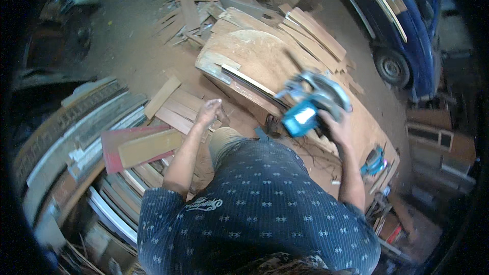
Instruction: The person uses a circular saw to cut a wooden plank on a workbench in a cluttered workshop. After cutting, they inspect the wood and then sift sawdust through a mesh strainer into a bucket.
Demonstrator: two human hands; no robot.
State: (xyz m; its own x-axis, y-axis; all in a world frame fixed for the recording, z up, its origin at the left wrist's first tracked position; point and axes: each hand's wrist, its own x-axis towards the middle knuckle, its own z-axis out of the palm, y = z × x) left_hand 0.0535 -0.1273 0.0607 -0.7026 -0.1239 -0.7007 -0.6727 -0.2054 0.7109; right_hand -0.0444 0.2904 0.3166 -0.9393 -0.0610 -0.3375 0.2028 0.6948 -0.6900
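Observation:
In the head view, my right hand [334, 121] grips a teal and silver circular saw [304, 114], slightly blurred, over the wooden workbench [254, 51]. A long narrow strip with a dark edge [249, 84] lies along the bench's near side, by the saw. My left hand [210, 109] hangs apart from the saw, left of the bench, with its fingers curled together; whether anything is between them is too small to tell. A second teal power tool [374, 160] rests toward the bench's right end.
Stacked boards [97, 168] and a red panel [109, 150] lie at the left. Loose planks [170, 102] lie on the floor by my left side, with scrap wood [191, 10] beyond. A blue vehicle [417, 66] stands at the back right, above stacked panels [438, 163].

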